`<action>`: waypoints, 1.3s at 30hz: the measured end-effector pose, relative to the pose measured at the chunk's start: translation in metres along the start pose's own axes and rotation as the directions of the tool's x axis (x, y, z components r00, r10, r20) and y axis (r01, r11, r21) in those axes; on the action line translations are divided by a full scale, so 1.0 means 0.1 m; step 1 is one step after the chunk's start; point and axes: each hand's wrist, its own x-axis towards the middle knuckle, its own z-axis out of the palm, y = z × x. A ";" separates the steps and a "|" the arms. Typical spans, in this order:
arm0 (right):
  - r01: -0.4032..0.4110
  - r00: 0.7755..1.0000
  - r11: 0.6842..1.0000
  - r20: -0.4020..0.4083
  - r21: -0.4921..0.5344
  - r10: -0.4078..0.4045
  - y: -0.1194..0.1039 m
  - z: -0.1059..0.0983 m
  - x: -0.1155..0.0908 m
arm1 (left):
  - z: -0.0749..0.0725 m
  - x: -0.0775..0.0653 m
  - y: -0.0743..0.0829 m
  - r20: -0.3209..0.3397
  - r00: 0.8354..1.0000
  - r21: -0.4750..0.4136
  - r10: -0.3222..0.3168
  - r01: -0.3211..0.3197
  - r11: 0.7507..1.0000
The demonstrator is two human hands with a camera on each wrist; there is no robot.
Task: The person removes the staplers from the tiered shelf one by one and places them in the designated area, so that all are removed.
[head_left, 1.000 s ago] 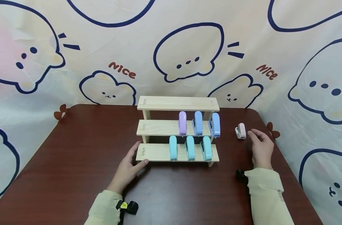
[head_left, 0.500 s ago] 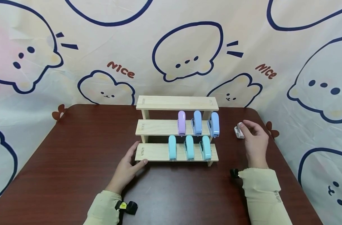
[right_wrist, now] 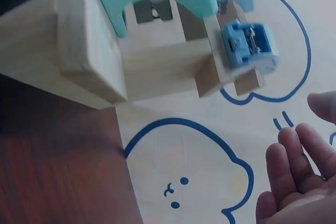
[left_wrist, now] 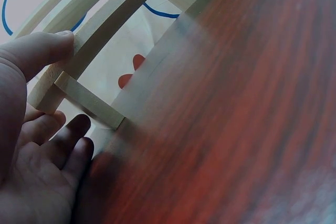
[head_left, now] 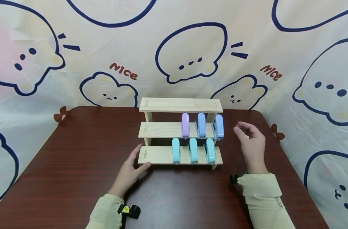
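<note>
A three-tier wooden shelf [head_left: 157, 155] stands on the table. My left hand [head_left: 127, 175] holds its lower left corner, thumb on the front edge and fingers at the side; the left wrist view shows the thumb [left_wrist: 44, 51] on the board. Three teal staplers [head_left: 193, 150] stand on the lowest tier. One purple stapler [head_left: 185, 126] and two blue staplers [head_left: 201, 125] stand on the middle tier. Right of the shelf, my right hand [head_left: 254, 149] pinches a pale pink-white stapler [head_left: 246, 136], mostly hidden by the fingers. The right wrist view shows that hand's fingers, not the stapler.
The dark brown table [head_left: 76, 165] extends around the shelf on all sides. Behind and beside it hangs a cartoon-printed cloth [head_left: 174, 41]. The shelf's top board [head_left: 180, 104] sits close to the cloth. A black wrist camera [head_left: 133, 211] is strapped at the left wrist.
My right hand has reached the pale stapler on the table, gripped it and shifted left toward the shelf. The left hand and the staplers on the shelf have stayed in place.
</note>
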 end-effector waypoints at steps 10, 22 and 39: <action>0.014 0.993 0.999 0.120 -0.044 -0.009 -0.01 0.09 -0.07 | 0.00 -0.01 0.02 0.007 1.000 -0.019 -0.002 0.002 1.000; 0.003 0.966 0.996 0.260 -0.084 0.019 0.01 0.20 -0.12 | -0.01 -0.01 0.02 0.006 1.000 -0.018 0.002 -0.001 1.000; 0.022 0.983 0.996 0.184 -0.090 -0.005 -0.01 0.35 -0.20 | 0.00 -0.01 0.02 0.002 1.000 -0.013 -0.001 0.001 1.000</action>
